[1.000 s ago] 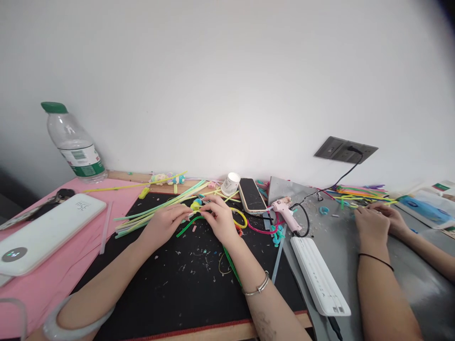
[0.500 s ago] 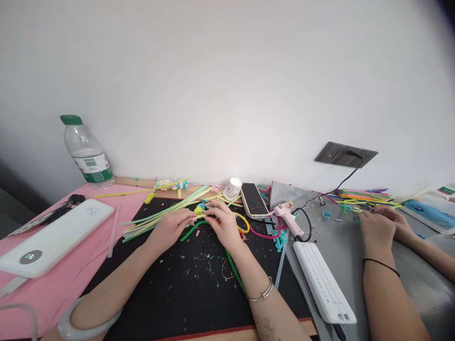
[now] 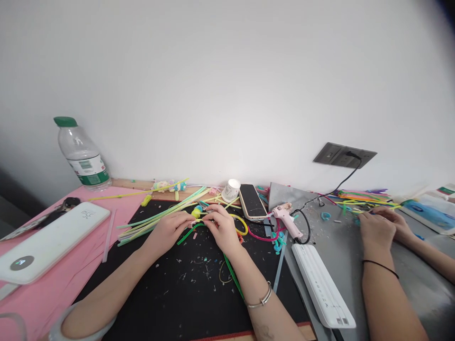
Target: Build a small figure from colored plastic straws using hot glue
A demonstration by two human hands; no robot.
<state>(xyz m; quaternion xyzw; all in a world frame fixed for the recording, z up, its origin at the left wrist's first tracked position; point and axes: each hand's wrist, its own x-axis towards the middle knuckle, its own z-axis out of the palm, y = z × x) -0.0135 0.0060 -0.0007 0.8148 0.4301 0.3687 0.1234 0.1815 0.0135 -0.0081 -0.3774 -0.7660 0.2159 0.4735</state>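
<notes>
The left hand (image 3: 174,226) and the right hand (image 3: 222,228) are each drawn into a nearly closed fingertip pinch, meeting on a small pale-yellow piece (image 3: 196,221) between them. The step in hand looks like shaping or joining that piece by touch (the fingers cover too much to tell which); the next move seems to call for one steady pinch while the other hand makes a fine adjustment. A yellow-and-blue piece (image 3: 196,211) sits just beyond the fingertips, whether attached I cannot tell. A green strip (image 3: 186,235) slants out on the near side of the left hand's fingertips. Beyond the left hand lie pale fuzzy stems (image 3: 177,207); just right of the right hand, a yellow loop (image 3: 246,226); farther right, a pink glue gun (image 3: 287,219).
</notes>
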